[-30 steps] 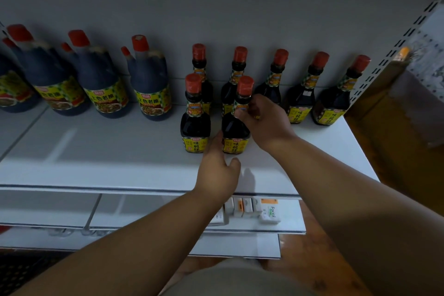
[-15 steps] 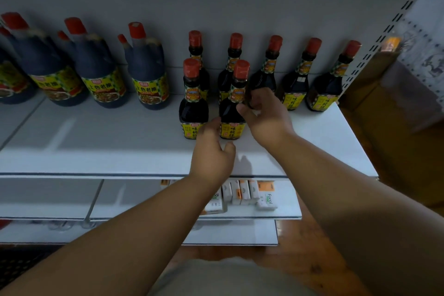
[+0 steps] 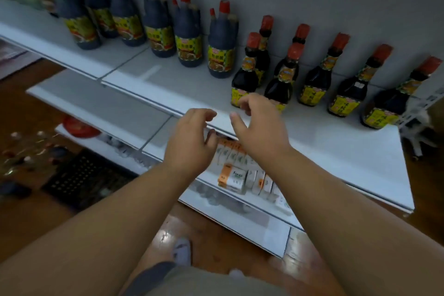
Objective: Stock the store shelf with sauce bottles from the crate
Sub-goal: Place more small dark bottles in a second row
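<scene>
Several small dark sauce bottles with red caps and yellow labels stand on the white shelf (image 3: 336, 151). Two of them stand in front: one front bottle (image 3: 245, 74) on the left and another front bottle (image 3: 282, 79) beside it. The rest line the back wall, such as one back bottle (image 3: 314, 79). My left hand (image 3: 189, 144) and my right hand (image 3: 259, 127) hover just in front of the shelf edge, fingers loosely curled, holding nothing. A dark crate (image 3: 81, 175) lies on the floor at the lower left, blurred.
Several large dark jugs (image 3: 221, 50) with red caps fill the shelf to the left. Small white and orange boxes (image 3: 233, 176) sit on the lower shelf under my hands. A red round thing (image 3: 79, 127) lies on a lower shelf at left. Wooden floor lies below.
My right hand has let go of the front bottle's neck and both hands have pulled back off the shelf. The view has swung left and down, showing the floor and crate.
</scene>
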